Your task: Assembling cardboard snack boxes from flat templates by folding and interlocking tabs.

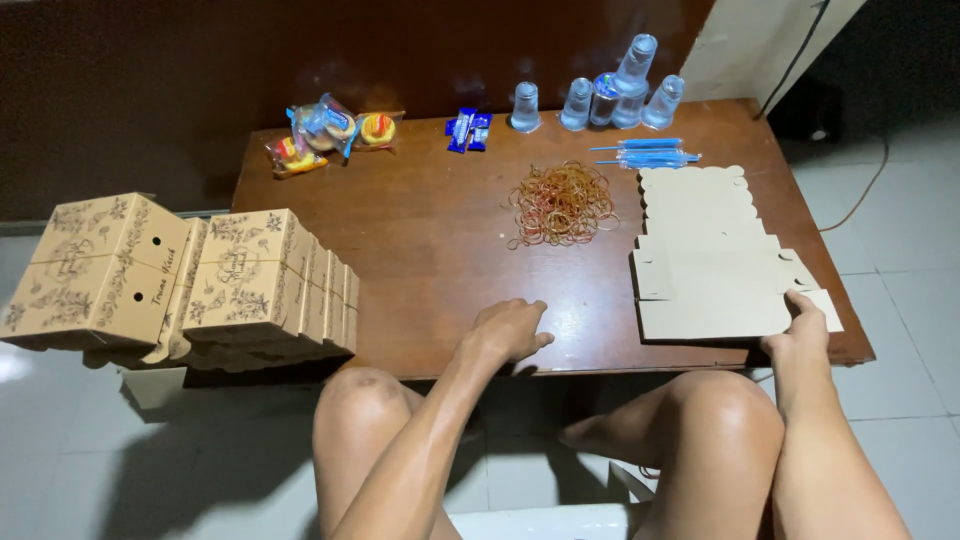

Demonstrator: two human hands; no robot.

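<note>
Gripping the near corner of the top flat tan cardboard box blank (pixel 715 290), stacked at the brown wooden worktop's (pixel 430 240) right edge, the right hand (pixel 800 335) pinches it; the left hand (pixel 510 328) rests loosely curled, empty. Lifting one sheet off cleanly seems to be what follows.

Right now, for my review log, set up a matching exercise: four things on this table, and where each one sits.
Things:
1. rubber bands
2. flat cardboard blanks
3. folded boxes
4. plastic cups

Places:
A. far edge of the table
B. stacked off the table's left end
C. middle of the table
D. under the right hand

Pairs: 1-C, 2-D, 3-B, 4-A
</note>
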